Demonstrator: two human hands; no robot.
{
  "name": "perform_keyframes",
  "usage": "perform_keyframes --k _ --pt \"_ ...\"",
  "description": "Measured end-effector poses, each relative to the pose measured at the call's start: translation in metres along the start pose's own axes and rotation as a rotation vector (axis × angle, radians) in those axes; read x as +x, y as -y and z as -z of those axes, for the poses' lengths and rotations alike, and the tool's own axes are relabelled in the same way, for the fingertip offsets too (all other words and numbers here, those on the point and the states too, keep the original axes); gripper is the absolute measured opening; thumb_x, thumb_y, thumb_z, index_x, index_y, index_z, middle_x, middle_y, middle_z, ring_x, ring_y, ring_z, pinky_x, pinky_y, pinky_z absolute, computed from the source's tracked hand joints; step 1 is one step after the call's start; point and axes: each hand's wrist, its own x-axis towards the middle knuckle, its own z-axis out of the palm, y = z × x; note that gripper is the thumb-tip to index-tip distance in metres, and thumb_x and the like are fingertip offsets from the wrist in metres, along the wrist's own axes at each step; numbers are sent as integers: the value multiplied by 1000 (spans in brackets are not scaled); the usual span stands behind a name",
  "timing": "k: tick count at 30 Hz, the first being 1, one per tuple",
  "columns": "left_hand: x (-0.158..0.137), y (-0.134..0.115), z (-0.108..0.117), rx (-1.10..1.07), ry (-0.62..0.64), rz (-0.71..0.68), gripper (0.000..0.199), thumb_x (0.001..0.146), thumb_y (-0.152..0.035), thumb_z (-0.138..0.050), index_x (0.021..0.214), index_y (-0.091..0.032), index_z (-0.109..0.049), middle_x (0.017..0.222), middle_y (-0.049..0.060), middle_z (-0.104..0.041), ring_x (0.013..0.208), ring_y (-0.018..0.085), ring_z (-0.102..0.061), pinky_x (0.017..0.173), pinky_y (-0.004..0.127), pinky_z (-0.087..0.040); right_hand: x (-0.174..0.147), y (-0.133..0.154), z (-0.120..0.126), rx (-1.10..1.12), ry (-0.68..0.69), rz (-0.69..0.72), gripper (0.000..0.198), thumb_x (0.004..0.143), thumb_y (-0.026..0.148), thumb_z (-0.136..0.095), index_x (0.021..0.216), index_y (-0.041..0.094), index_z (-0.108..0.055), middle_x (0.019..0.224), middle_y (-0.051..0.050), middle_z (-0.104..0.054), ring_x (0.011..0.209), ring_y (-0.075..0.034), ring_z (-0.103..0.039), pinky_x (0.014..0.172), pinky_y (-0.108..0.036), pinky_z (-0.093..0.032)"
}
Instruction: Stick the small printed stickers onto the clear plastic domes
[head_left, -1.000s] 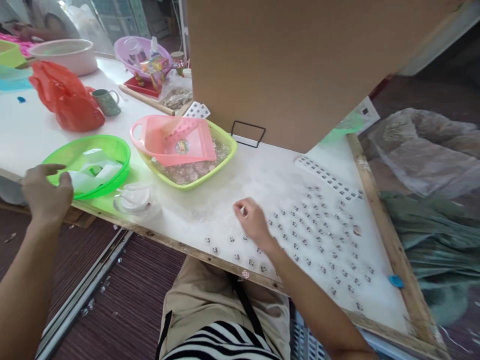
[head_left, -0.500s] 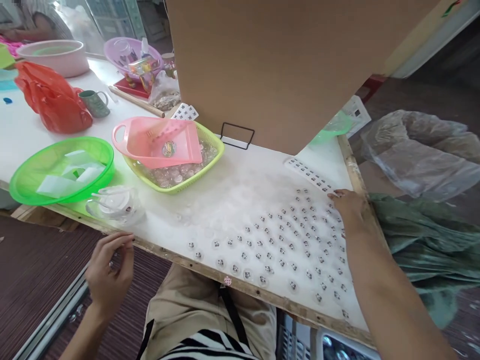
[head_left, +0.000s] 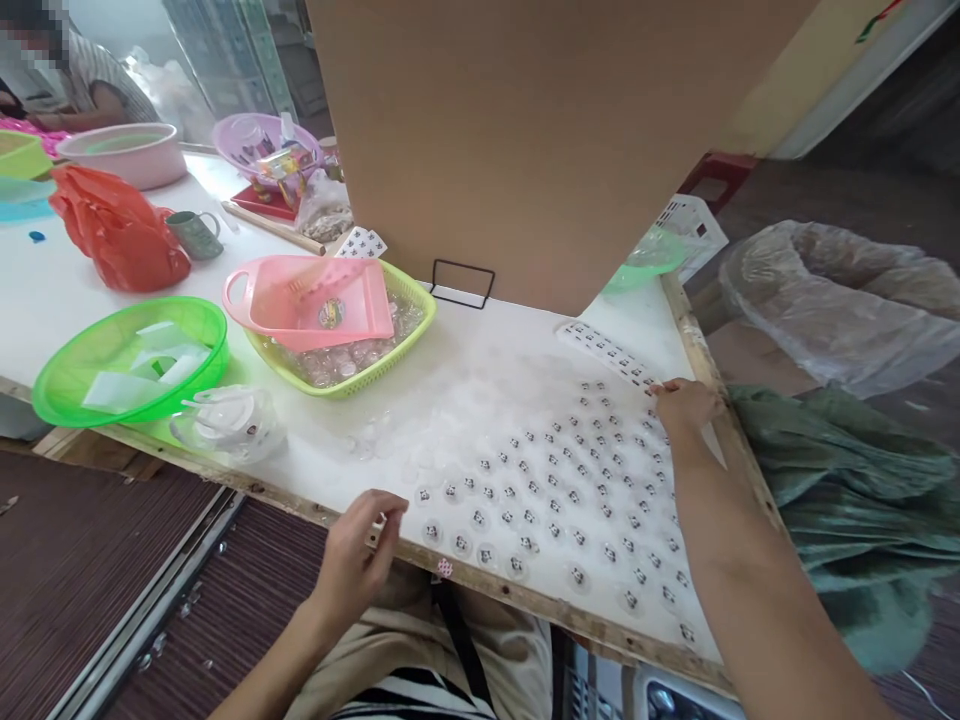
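Right grip (head_left: 686,406) touches sticker strip (head_left: 606,352), three o'clock; left grip (head_left: 358,548) curled, seven o'clock; can't tell if either holds anything.

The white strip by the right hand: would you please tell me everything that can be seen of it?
The strip is long, narrow and white, seemingly paper or plastic, with small dark prints in two rows. It lies slantwise on the white table, near the lower corner of the brown board. The right hand touches its nearer end; whether it pinches it is unclear.
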Motion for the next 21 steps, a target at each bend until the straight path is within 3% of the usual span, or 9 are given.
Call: perform_keyframes --k 3,6,8,10,12,15,17,19,21 --pt "-2 -7 -17 -71 101 -25 21 93 -11 -51 104 -25 -62 91 7 -68 86 22 -66 74 33 -54 -2 1 -3 -28 -143 -116 51 86 42 -56 42 26 -36 48 -5 -44 69 -25 -52 72 -48 -30" --pt "4 -8 -24 -89 132 -6 20 94 -13 -50 106 -25 -62 94 8 -68 86 22 -65 74 35 -54 -11 15 3 -12 -185 -128 38 86 41 -59 53 24 -53 66 -14 -62 76 -27 -58 77 -47 -36" --pt "13 -6 -24 -90 129 43 19 95 -17 -51 109 -25 -61 98 9 -67 88 23 -64 77 36 -53 -21 39 14 65 -127 -20 27 84 42 -64 65 23 -65 84 -15 -70 84 -26 -62 82 -44 -42" --pt "25 -4 -24 -116 100 107 23 96 -22 -54 118 -26 -58 110 10 -65 97 24 -64 84 39 -53 -34 76 33 222 -11 183 21 85 42 -66 77 23 -72 94 -11 -72 91 -26 -65 87 -43 -46" --pt "38 -2 -27 -188 59 157 39 95 -29 -58 133 -28 -48 129 12 -58 113 26 -60 94 42 -51 -48 119 54 316 120 273 16 88 38 -65 86 26 -74 103 -8 -71 99 -26 -65 91 -44 -48" --pt "52 -6 -34 -359 94 190 64 93 -36 -63 148 -32 -31 148 14 -44 132 29 -48 106 47 -45 -62 178 80 441 297 329 12 89 35 -65 88 29 -75 103 -5 -72 95 -24 -67 88 -44 -51" --pt "54 -12 -37 -513 187 236 63 92 -38 -65 147 -30 -34 142 15 -50 128 29 -53 103 46 -47 -66 203 88 531 384 341 11 89 35 -65 88 30 -75 101 -5 -72 94 -23 -67 86 -42 -52" --pt "50 -23 -32 -702 264 313 55 92 -40 -66 140 -27 -41 118 13 -66 105 26 -67 89 41 -56 -69 219 85 615 432 323 11 88 36 -66 87 30 -75 98 -5 -73 94 -23 -67 87 -42 -52" --pt "42 -36 -19 -858 277 386 50 92 -41 -65 135 -28 -44 90 6 -71 77 21 -72 72 36 -59 -76 232 75 689 474 251 15 88 40 -66 85 27 -74 95 -5 -73 93 -23 -67 88 -43 -51"
